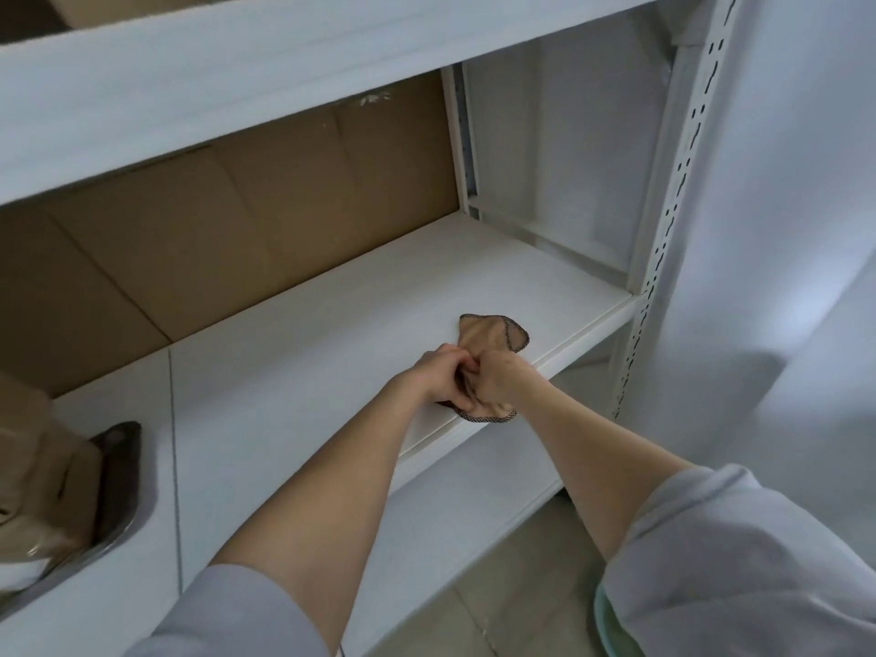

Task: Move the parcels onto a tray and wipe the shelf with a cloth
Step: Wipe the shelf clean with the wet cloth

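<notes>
A tan cloth (493, 335) with a dark stitched edge lies bunched near the front edge of the white shelf (360, 315). My left hand (438, 374) and my right hand (495, 379) meet over it, and both grip its folds with curled fingers. Part of the cloth sticks out beyond my hands toward the back, part hangs below them at the shelf edge. At the far left a metal tray (118, 471) stands on the shelf with brown parcels (38, 476) on it.
Flattened cardboard (227, 239) lines the back of the shelf bay. A white upper shelf (237, 73) hangs overhead. A perforated metal upright (663, 239) bounds the bay on the right, with a white wall beyond. Tiled floor shows below.
</notes>
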`<state>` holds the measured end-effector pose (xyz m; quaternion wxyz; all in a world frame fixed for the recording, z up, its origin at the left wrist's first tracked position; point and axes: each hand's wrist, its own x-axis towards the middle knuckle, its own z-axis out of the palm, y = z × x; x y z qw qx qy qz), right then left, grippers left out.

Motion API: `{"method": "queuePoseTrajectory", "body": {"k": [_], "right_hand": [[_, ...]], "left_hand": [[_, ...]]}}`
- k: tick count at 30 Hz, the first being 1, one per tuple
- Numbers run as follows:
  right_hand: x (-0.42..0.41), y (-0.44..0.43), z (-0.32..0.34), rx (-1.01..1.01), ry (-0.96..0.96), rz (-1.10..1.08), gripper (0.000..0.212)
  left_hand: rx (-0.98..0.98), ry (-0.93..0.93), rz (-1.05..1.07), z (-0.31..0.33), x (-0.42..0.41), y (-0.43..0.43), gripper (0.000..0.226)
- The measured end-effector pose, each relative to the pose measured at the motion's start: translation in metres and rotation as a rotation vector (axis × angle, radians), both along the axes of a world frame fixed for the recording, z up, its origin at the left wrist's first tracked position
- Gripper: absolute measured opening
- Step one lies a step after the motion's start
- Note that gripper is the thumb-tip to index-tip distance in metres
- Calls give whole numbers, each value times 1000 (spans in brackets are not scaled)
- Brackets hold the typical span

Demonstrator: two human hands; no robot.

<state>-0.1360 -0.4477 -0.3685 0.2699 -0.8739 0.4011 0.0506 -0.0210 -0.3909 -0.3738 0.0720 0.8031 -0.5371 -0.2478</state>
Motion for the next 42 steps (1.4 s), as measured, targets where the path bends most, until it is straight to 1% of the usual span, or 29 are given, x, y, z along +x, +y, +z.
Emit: {"method": "queuePoseTrajectory", "body": {"k": [2, 5, 7, 10, 12, 13, 15, 20, 23, 26, 28, 29, 32, 33, 35, 37, 38, 40, 41, 42], "right_hand": [[5, 11, 1, 27, 44, 12, 29], [18, 36, 6, 37, 89, 25, 44], [27, 50, 7, 31, 139, 68, 48], [51, 84, 7, 34, 185, 147, 41], [63, 110, 5, 60, 162, 159, 33], [69, 124, 4, 65, 139, 160, 34], [78, 150, 4, 75, 105, 184, 44], [105, 205, 1, 123, 116, 270, 70], [117, 235, 4, 140, 140, 350, 86], [127, 263, 2, 176, 149, 406, 93], [129, 276, -3, 247, 107, 405, 91], [128, 280, -5, 236, 84, 423, 87], [120, 277, -2, 86, 81, 494, 61], [116, 273, 0, 71, 89, 490, 53], [111, 262, 5, 35, 125, 452, 45], [107, 250, 11, -21, 142, 380, 39], [106, 245, 15, -64, 147, 338, 39], [107, 238, 22, -155, 182, 273, 49], [110, 238, 23, -176, 206, 268, 56], [114, 240, 22, -168, 220, 278, 62]], "left_hand": [[20, -47, 15, 3, 2, 14, 61], [57, -61, 46, 8, 9, 42, 61], [82, -47, 56, 10, 13, 59, 60], [121, -34, 91, 13, 29, 100, 56], [156, -34, 122, 15, 41, 128, 50], [179, -35, 141, 16, 47, 143, 49], [222, -43, 173, 19, 57, 170, 51], [305, -43, 231, 25, 73, 227, 55], [390, -51, 234, 29, 80, 254, 47], [520, -87, 221, 31, 87, 276, 36], [588, -93, 227, 33, 88, 284, 36], [617, -99, 217, 37, 86, 287, 39], [665, -68, 217, 47, 80, 285, 48], [664, -45, 218, 50, 77, 283, 46], [604, 22, 244, 55, 71, 278, 44], [468, 98, 313, 51, 67, 273, 44], [379, 108, 351, 49, 64, 272, 49], [213, 62, 383, 46, 57, 270, 67], [169, 18, 366, 47, 53, 271, 74], [172, -18, 343, 46, 50, 271, 76]]}}
